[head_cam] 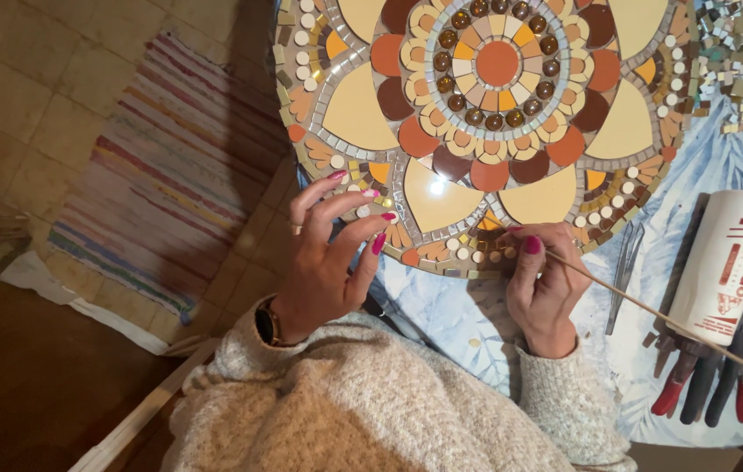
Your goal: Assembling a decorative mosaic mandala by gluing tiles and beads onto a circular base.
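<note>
Orange and cream tiles fill the round mosaic [485, 114] at the desk's near edge. The right hand [546, 284] pinches a thin wooden stick [651, 319] at its unfinished rim; the left hand [327, 253] hovers open-fingered beside. Seating small border pieces seems underway, calling for precise nudging.

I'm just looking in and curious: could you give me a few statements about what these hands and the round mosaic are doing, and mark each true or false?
1. The right hand holds a thin wooden stick at the edge of the round mosaic. True.
2. The left hand grips a pair of pliers. False: it holds no tool, its fingers spread at the mosaic's rim.
3. The red-handled pliers lie on the table to the right. True.
4. The white tube stands on the mosaic's centre. False: it lies beside the mosaic.
5. A striped rug lies on the floor. True.
</note>
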